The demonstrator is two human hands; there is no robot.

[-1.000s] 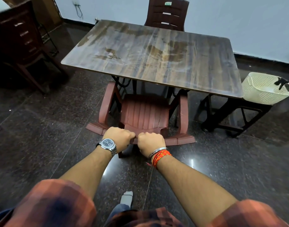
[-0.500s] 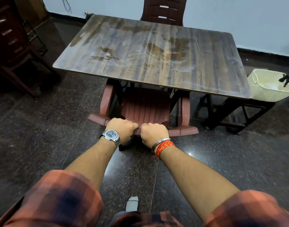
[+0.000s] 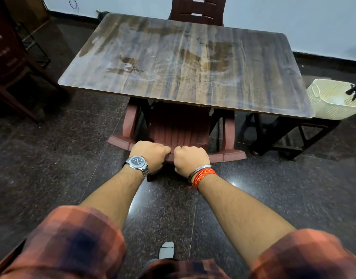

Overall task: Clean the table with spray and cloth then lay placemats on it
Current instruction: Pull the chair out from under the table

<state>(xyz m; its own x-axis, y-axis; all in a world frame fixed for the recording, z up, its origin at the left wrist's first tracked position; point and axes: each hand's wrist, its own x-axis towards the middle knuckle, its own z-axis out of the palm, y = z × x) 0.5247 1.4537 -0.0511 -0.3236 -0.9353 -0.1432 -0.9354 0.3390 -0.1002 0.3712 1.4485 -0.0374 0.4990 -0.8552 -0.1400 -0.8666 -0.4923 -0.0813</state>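
Note:
A wood-grain table (image 3: 185, 73) stands ahead, its top streaked with damp, darker patches. Nothing lies on it. A reddish-brown plastic chair (image 3: 179, 127) is tucked under the table's near edge, seat partly hidden by the top. My left hand (image 3: 150, 155), with a wristwatch, and my right hand (image 3: 190, 160), with a bangle and red thread, grip the top of the chair's backrest side by side. No spray, cloth or placemat is in view.
A second dark chair (image 3: 197, 11) stands at the table's far side. A cream plastic basket (image 3: 336, 99) sits on a low stand to the right. Dark wooden furniture (image 3: 10, 61) stands at the left. The floor is dark polished stone.
Both hands have pushed the chair forward, so more of its seat now lies under the table. I have stepped closer to the table.

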